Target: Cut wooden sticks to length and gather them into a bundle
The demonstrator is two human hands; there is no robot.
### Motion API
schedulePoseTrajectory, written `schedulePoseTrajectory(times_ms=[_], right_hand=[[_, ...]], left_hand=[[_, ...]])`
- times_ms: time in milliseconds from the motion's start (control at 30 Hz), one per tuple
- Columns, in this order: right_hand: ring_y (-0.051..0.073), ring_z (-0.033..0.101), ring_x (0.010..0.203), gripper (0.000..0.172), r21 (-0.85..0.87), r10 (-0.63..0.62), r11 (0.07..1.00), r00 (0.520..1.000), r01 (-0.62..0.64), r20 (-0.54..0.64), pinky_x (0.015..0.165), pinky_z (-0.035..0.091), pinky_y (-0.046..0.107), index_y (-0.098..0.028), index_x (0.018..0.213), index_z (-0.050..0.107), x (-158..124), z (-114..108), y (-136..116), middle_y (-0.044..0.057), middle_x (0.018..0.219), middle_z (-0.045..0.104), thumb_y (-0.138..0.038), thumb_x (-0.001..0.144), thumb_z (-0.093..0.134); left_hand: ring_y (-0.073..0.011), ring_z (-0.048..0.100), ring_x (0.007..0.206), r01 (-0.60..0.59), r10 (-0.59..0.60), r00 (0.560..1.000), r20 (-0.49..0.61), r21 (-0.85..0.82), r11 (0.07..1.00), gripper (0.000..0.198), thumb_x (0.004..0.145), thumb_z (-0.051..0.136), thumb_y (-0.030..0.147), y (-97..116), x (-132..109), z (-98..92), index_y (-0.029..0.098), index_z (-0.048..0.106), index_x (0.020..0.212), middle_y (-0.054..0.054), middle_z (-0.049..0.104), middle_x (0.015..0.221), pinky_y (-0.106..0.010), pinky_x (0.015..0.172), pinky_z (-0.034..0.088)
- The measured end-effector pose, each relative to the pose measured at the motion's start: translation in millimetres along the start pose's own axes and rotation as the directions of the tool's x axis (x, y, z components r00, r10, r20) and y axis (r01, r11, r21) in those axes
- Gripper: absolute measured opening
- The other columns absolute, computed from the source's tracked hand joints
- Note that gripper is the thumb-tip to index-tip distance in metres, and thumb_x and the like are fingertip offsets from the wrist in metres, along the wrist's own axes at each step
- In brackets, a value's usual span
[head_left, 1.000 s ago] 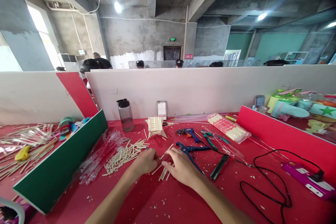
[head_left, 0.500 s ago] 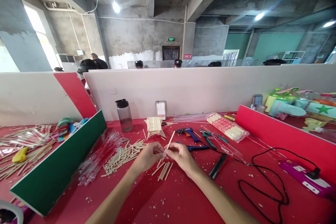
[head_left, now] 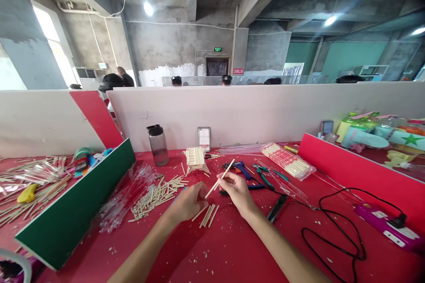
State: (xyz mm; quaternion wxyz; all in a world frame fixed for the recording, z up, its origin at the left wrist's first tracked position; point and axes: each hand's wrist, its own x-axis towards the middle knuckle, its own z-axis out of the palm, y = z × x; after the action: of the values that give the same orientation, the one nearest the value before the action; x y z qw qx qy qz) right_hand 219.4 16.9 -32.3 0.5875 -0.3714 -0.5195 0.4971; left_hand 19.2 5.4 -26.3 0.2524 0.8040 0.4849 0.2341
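My right hand [head_left: 236, 190] pinches a thin wooden stick [head_left: 219, 178] near its middle and holds it tilted above the red table [head_left: 212, 247]. My left hand [head_left: 189, 201] rests curled just left of it, fingers bent near the stick's lower end, touching nothing I can make out. Several short cut sticks [head_left: 206, 215] lie on the table under both hands. A larger heap of cut sticks [head_left: 156, 194] lies to the left. A small stick-built frame [head_left: 196, 160] stands behind the hands.
A blue glue gun [head_left: 239, 167], blue cutters [head_left: 245, 187], green pliers [head_left: 265, 176] and a black tool [head_left: 278, 208] lie right of my hands. A black cable [head_left: 335, 225] loops to a purple power strip [head_left: 387, 225]. A bottle [head_left: 158, 145], packed sticks [head_left: 288, 161] and a green divider [head_left: 71, 205] stand around.
My right hand lifted one stick off the table, raised it with the left hand's help, then carried it up and right while my left hand let go and dropped back.
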Motion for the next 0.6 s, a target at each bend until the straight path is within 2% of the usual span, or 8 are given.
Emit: schedulePoseTrajectory(times_ms=[133, 267, 367, 467, 600], right_hand=[[0.016, 0.061, 0.066, 0.041, 0.044, 0.014, 0.999, 0.999, -0.012, -0.046, 0.066, 0.052, 0.028, -0.016, 0.086, 0.071, 2.7, -6.4, -2.5, 0.003, 0.075, 0.067, -0.049, 0.064, 0.083], [0.018, 0.063, 0.07, 0.044, 0.059, 0.04, 0.998, 0.998, -0.036, -0.055, 0.069, 0.054, 0.031, -0.016, 0.086, 0.071, 3.0, -6.7, -3.8, 0.004, 0.077, 0.069, -0.05, 0.061, 0.084], [0.018, 0.062, 0.069, 0.044, 0.084, 0.043, 0.996, 0.997, -0.037, -0.07, 0.069, 0.054, 0.031, -0.016, 0.083, 0.071, 3.0, -5.8, -6.1, 0.003, 0.075, 0.068, -0.051, 0.059, 0.085], [0.017, 0.062, 0.069, 0.044, 0.102, 0.043, 0.994, 0.996, -0.035, -0.078, 0.069, 0.054, 0.03, -0.016, 0.082, 0.071, 2.9, -5.9, -8.5, 0.003, 0.075, 0.068, -0.049, 0.058, 0.086], [0.014, 0.062, 0.066, 0.044, 0.148, 0.097, 0.985, 0.994, -0.09, -0.041, 0.068, 0.053, 0.028, -0.016, 0.087, 0.072, 1.8, -7.1, -11.2, 0.001, 0.075, 0.068, -0.045, 0.058, 0.088]], left_hand=[[-0.0195, 0.066, 0.075, -0.023, 0.028, 0.998, -0.063, 0.07, 0.997, 0.024, 0.081, 0.049, 0.007, -3.6, 0.3, -12.0, 0.018, 0.063, 0.097, -0.003, 0.073, 0.078, -0.027, 0.067, 0.043], [-0.0209, 0.068, 0.089, -0.147, 0.141, 0.989, -0.049, -0.151, 0.978, 0.035, 0.09, 0.055, 0.022, 10.5, -0.1, -14.7, 0.02, 0.061, 0.124, -0.008, 0.073, 0.103, -0.028, 0.077, 0.05], [-0.0198, 0.068, 0.089, -0.198, 0.206, 0.979, 0.011, -0.226, 0.954, 0.05, 0.089, 0.061, 0.027, 22.6, -2.6, -12.5, 0.024, 0.054, 0.138, -0.007, 0.072, 0.108, -0.028, 0.082, 0.051], [-0.02, 0.068, 0.089, -0.224, 0.234, 0.972, 0.026, -0.208, 0.952, 0.052, 0.09, 0.06, 0.027, 28.1, -4.8, -11.0, 0.024, 0.052, 0.142, -0.007, 0.073, 0.107, -0.028, 0.085, 0.051], [-0.0213, 0.069, 0.093, -0.246, 0.249, 0.968, -0.007, -0.173, 0.954, 0.043, 0.094, 0.055, 0.024, 27.6, -4.6, -9.0, 0.023, 0.058, 0.137, -0.008, 0.075, 0.108, -0.029, 0.088, 0.05]])
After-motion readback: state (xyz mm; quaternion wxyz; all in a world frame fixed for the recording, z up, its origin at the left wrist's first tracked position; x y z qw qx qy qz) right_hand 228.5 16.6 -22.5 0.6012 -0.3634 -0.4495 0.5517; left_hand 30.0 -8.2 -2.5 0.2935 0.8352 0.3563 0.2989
